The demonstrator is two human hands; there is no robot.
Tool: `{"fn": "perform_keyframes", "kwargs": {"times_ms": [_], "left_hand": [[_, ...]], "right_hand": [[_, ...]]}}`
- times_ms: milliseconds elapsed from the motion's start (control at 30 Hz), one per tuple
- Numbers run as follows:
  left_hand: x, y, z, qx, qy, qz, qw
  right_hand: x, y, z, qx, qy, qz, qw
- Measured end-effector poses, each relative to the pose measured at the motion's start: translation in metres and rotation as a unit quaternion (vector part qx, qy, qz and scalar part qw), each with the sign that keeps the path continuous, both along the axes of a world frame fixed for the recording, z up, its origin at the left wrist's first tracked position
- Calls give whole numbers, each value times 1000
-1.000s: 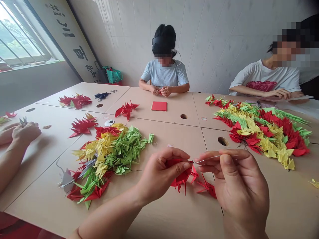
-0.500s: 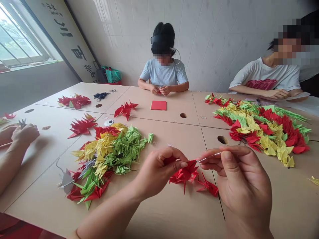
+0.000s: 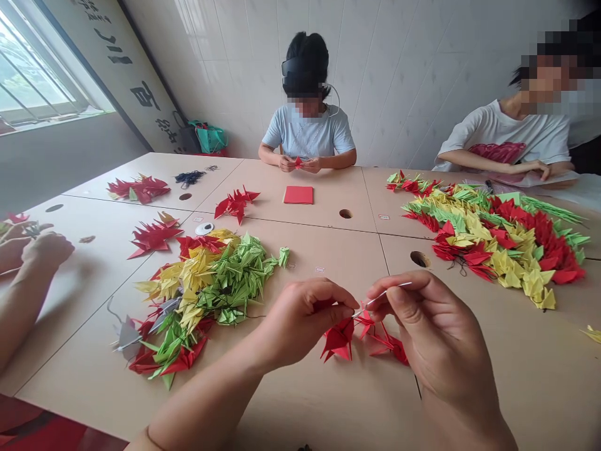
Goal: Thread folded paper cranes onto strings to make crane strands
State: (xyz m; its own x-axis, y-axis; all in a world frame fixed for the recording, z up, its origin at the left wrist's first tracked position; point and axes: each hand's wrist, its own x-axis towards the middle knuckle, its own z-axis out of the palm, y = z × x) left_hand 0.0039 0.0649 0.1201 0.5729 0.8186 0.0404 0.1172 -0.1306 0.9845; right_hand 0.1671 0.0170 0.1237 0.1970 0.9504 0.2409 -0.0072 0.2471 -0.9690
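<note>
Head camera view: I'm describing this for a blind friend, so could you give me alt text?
A person's right hand holds a thin needle angled toward their left hand, which pinches a red origami piece above a table. Piles of red, yellow and green origami lie to either side; two people sit across the table.
</note>
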Motion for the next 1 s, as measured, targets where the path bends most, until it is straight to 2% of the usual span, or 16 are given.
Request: {"fn": "perform_keyframes", "kwargs": {"times_ms": [133,267,467,767,1000], "left_hand": [[0,-2,3,-43,-5,12,999],[-2,-3,8,-9,12,37,999],[-4,-5,8,25,19,43,999],[-5,-2,8,52,20,48,997],[-6,-2,8,42,27,49,998]], "right_hand": [[-2,0,4,7,-56,-8,998],[-4,-1,5,8,-90,-24,996],[-6,-3,5,-7,-106,-32,994],[-4,1,3,-20,-46,-20,999],[-4,2,-1,20,18,-88,996]]}}
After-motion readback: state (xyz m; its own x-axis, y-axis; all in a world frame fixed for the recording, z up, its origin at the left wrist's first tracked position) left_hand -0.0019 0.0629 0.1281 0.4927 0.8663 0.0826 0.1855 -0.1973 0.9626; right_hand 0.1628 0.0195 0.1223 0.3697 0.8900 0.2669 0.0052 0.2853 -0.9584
